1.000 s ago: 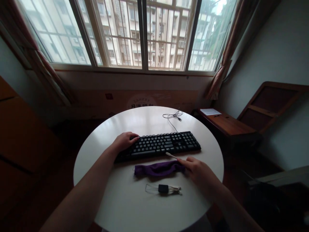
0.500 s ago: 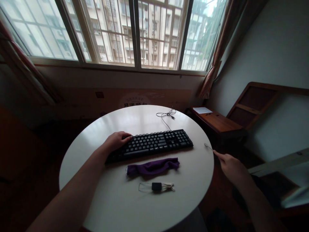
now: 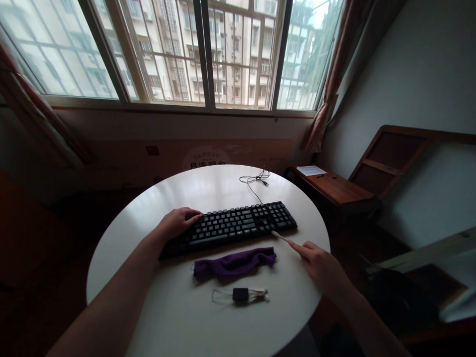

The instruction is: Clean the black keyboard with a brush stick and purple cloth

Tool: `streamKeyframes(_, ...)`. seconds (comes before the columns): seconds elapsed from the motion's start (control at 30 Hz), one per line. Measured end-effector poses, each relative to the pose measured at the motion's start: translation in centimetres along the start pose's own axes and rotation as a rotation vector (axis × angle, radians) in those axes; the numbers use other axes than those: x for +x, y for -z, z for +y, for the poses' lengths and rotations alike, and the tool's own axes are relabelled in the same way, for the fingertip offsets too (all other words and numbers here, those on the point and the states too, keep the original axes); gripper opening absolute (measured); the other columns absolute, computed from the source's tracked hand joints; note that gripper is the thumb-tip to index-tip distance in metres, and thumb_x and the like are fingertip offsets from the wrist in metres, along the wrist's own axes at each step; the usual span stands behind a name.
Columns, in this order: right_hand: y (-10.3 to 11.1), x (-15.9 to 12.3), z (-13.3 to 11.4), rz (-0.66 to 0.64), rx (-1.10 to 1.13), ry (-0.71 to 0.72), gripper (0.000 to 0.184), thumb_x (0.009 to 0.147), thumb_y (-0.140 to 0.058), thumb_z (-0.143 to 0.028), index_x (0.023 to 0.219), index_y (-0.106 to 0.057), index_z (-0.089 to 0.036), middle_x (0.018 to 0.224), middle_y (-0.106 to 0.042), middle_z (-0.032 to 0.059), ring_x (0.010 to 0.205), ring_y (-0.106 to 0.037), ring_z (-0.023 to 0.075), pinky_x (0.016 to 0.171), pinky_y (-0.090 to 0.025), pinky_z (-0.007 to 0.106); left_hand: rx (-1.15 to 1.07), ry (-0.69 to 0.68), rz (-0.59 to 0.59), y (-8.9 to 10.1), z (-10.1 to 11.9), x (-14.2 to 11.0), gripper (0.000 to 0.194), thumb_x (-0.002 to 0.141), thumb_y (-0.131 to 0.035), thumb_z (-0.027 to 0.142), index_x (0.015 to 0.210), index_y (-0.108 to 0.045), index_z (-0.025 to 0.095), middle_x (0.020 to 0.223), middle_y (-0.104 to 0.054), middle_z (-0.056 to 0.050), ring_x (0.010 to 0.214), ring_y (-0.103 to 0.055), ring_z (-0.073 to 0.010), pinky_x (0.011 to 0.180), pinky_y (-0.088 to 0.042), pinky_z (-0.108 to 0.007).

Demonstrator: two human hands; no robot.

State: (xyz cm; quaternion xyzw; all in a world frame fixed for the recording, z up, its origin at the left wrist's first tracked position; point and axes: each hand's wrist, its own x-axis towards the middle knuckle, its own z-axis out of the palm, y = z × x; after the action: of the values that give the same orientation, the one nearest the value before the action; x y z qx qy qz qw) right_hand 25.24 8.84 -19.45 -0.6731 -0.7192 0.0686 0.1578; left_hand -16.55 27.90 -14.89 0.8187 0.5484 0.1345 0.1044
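Black with grey keys, the keyboard [image 3: 230,227] lay across the round white desk [image 3: 178,322], its cable [image 3: 256,179] looped behind. Of the hands, the left hand [image 3: 177,221], loosely curled, held the keyboard's left end; the right hand [image 3: 316,259], fingers closed, gripped a slim pale-tipped stick [image 3: 280,236] at the front edge. Purple cloth [image 3: 234,263] lay nearer, then a black-bodied wire tool [image 3: 240,295].

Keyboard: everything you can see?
Black, plastic-looking keyboard with greyish keys and a number pad at right. It lies on the white round table, slanted, left end nearer the camera. The left hand rests on its left end, hiding some keys. A thin cable leaves the far edge. The pale-tipped stick in the right hand is at the near edge; contact unclear.
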Motion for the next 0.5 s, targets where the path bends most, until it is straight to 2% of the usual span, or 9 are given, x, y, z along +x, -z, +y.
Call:
streamKeyframes(0.17,1.0,-0.4,5.8,0.093,-0.116,-0.213,0.046,0.094,-0.038,-0.02,0.134,-0.059,-0.032,0.098,-0.06,0.0053,0.077,-0.058,0.0093,0.063,-0.037,0.017,-0.005,0.011,0.004,0.1,0.2,0.0,0.051,0.083,-0.044,0.06,0.107,-0.074,0.026,0.112,-0.071,-0.005,0.103,-0.063,-0.0264,0.087,-0.048,-0.033)
streamKeyframes(0.23,1.3,-0.6,7.1,0.14,-0.129,-0.25,0.045,0.097,-0.034,-0.023,0.133,-0.059,-0.031,0.099,-0.06,0.006,0.078,-0.058,0.0101,0.063,-0.037,0.018,-0.005,0.016,0.009,0.1,0.3,0.0,0.051,0.082,-0.044,0.06,0.107,-0.074,0.026,0.111,-0.071,-0.005,0.102,-0.063,-0.0264,0.087,-0.048,-0.033)
streamKeyframes(0.3,1.3,-0.7,7.0,0.165,-0.094,-0.227,0.045,0.098,-0.033,-0.025,0.135,-0.058,-0.031,0.098,-0.06,0.0063,0.08,-0.058,0.0106,0.065,-0.039,0.018,-0.006,0.017,0.011,0.1,0.3,0.0,0.051,0.082,-0.044,0.06,0.107,-0.074,0.026,0.111,-0.071,-0.005,0.101,-0.063,-0.0264,0.087,-0.048,-0.033)
streamKeyframes(0.43,0.6,-0.5,4.5,0.129,0.038,-0.079,0.049,0.095,-0.034,-0.024,0.138,-0.055,-0.027,0.097,-0.061,0.0065,0.084,-0.059,0.0107,0.074,-0.044,0.017,-0.011,0.014,0.014,0.0,0.1,0.0,0.052,0.082,-0.044,0.061,0.106,-0.074,0.026,0.112,-0.071,-0.005,0.102,-0.063,-0.0265,0.087,-0.048,-0.033)
streamKeyframes(0.5,0.4,-0.3,3.5,0.096,0.081,-0.055,0.049,0.094,-0.035,-0.023,0.137,-0.056,-0.028,0.098,-0.062,0.0057,0.085,-0.059,0.0103,0.078,-0.045,0.017,-0.014,0.013,0.017,-0.1,0.0,-0.1,0.051,0.083,-0.044,0.061,0.106,-0.074,0.027,0.112,-0.07,-0.005,0.102,-0.063,-0.0262,0.087,-0.047,-0.032)
